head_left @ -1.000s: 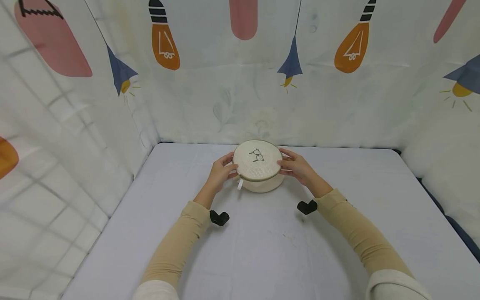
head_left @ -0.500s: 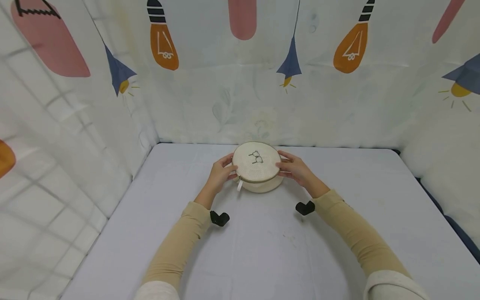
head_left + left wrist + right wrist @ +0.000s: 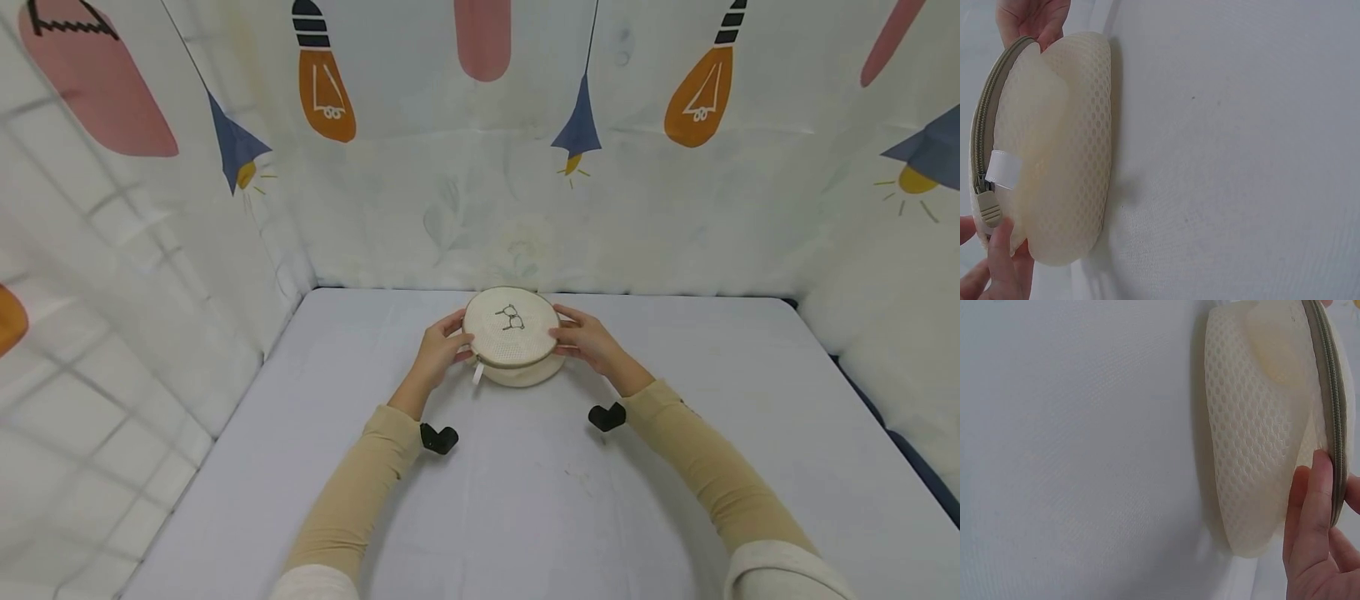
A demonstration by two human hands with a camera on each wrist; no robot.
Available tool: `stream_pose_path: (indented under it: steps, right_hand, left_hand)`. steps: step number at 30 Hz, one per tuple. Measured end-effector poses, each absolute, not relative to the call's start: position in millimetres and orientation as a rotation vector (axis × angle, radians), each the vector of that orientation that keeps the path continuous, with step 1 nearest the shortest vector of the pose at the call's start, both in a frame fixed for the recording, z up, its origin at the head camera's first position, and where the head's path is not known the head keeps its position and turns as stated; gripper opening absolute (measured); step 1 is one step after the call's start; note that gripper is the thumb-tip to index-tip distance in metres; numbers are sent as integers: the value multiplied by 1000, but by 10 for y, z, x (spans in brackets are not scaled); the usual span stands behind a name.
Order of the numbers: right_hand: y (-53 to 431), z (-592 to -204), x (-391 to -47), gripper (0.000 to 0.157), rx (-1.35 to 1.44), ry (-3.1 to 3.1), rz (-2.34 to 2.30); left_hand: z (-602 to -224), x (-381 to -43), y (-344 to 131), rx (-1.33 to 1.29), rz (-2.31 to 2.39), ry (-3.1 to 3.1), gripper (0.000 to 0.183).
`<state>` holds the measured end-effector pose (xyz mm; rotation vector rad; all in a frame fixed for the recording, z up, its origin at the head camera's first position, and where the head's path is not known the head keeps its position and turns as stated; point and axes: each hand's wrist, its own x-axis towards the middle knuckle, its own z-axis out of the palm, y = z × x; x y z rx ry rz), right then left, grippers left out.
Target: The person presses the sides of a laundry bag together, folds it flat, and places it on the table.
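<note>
A round cream mesh laundry bag [image 3: 513, 337] with a small dark line drawing on its top stands at the table's far side. My left hand [image 3: 437, 352] grips its rim on the left, and my right hand [image 3: 594, 343] pinches the rim on the right. The lower body bulges and sags beneath the lid. In the left wrist view, an olive zipper [image 3: 986, 119] runs round the rim, its slider [image 3: 989, 209] beside my left fingers and a white tag [image 3: 1004, 169] nearby. My right fingers [image 3: 1316, 500] press under the zipper edge in the right wrist view.
The bag's base rests on a white-covered table [image 3: 525, 483]. Behind it hangs a pale curtain [image 3: 480, 192] printed with bulbs and lamps. Dark heart-shaped pieces [image 3: 438, 437] are by both wrists.
The lid of the bag has sunk slightly toward the table, with both hands keeping their hold. The right hand has shifted a little to the left.
</note>
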<state>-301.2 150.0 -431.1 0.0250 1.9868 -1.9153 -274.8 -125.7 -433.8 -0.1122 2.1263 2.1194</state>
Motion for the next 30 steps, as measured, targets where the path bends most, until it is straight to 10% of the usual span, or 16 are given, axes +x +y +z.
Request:
stream_pose_path:
  steps: [30]
  right_hand:
    - [1426,-4332,-3023,70,103,2046,-1820]
  left_hand:
    - [-4423,-2778,-1246,-181,2084,2147,61]
